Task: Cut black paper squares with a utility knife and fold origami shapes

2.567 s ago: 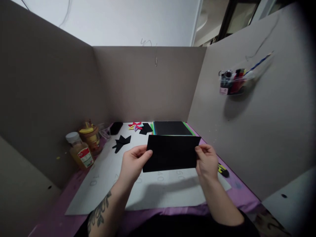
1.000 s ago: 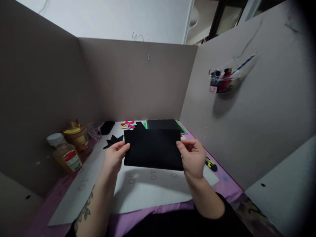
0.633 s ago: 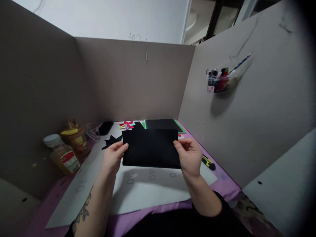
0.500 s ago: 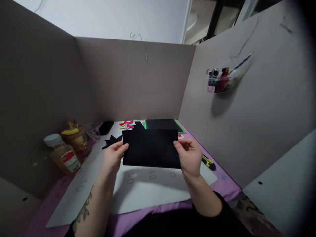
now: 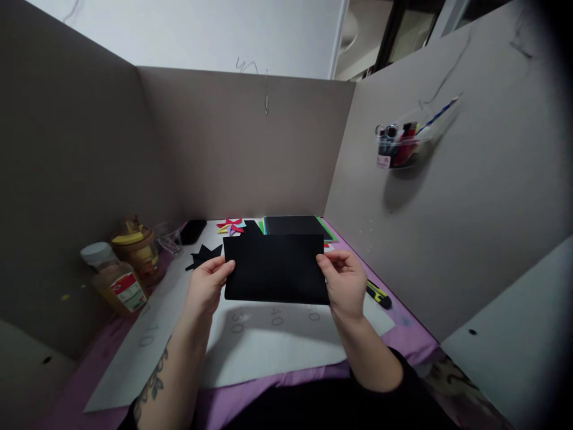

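Note:
A black sheet of paper (image 5: 275, 269), wider than it is tall, is held up above the white board (image 5: 259, 352). My left hand (image 5: 209, 282) pinches its left edge between thumb and fingers. The right edge is gripped the same way by my right hand (image 5: 344, 280). Its lower edge looks like a fold. Just beyond my left hand lies a black pointed paper shape (image 5: 206, 254). Behind the sheet rests a stack of coloured paper (image 5: 293, 227) with black on top, partly hidden. Small red, yellow and purple folded pieces (image 5: 230, 227) lie to its left.
A yellow-black cutter (image 5: 378, 294) lies at the right on the purple cloth (image 5: 414, 334). On the left stand a glue bottle (image 5: 114, 280), a brown pot (image 5: 136, 251) and a clear cup (image 5: 168, 237) near a black phone-like object (image 5: 193, 231). A tool holder (image 5: 400, 149) hangs on the right panel.
Hardly anything differs. Both hands and the black sheet have shifted very slightly to the right in view, with the grip the same.

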A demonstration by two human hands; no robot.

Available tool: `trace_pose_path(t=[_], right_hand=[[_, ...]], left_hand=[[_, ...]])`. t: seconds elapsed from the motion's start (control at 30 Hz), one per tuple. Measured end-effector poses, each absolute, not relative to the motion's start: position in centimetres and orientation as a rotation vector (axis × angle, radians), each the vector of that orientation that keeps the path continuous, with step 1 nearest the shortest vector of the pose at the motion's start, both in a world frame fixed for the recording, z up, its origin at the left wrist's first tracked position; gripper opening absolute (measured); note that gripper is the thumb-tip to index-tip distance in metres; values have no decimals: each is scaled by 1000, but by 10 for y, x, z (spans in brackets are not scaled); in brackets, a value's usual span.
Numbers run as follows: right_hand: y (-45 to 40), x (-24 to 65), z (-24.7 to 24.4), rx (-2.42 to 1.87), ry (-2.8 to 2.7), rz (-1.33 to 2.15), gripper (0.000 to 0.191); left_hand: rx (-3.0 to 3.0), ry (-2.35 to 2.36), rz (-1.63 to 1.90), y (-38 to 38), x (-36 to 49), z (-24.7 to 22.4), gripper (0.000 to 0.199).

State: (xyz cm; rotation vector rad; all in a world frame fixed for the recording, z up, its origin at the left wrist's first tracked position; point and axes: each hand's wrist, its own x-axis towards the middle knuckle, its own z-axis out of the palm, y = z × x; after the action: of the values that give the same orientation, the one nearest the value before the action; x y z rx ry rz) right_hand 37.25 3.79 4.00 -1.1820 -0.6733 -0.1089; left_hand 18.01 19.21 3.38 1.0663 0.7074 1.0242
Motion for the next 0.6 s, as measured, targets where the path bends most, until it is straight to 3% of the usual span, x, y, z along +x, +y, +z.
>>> trace_pose_path(t=[0.6], right_hand=[[40, 377, 36, -1165, -672, -90, 18]], left_hand=[[1043, 685, 1009, 193, 180, 31, 43]])
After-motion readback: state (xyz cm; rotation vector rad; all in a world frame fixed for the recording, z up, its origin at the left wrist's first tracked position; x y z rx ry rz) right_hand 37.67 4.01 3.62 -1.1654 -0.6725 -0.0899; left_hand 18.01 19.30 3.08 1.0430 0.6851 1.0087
